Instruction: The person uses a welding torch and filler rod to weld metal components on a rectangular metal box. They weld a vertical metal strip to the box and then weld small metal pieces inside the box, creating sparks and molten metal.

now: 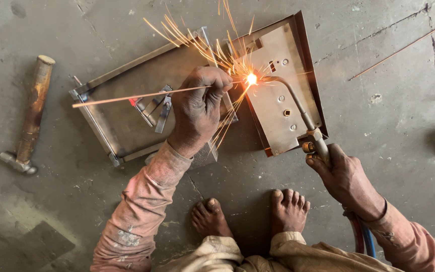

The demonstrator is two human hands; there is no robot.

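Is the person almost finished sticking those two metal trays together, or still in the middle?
Still in the middle. Already done: the two metal trays lie side by side on the floor. In hand: the right hand holds a torch, the left hand feeds a thin rod, and sparks fly at the seam. How much seam remains is hidden. A hammer lies untouched nearby.

Bare floor [393,166] lies open at the right of the frame and along the top left. Metal trays [127,100], flying sparks [212,45] and a hammer [28,116] crowd the centre and left.
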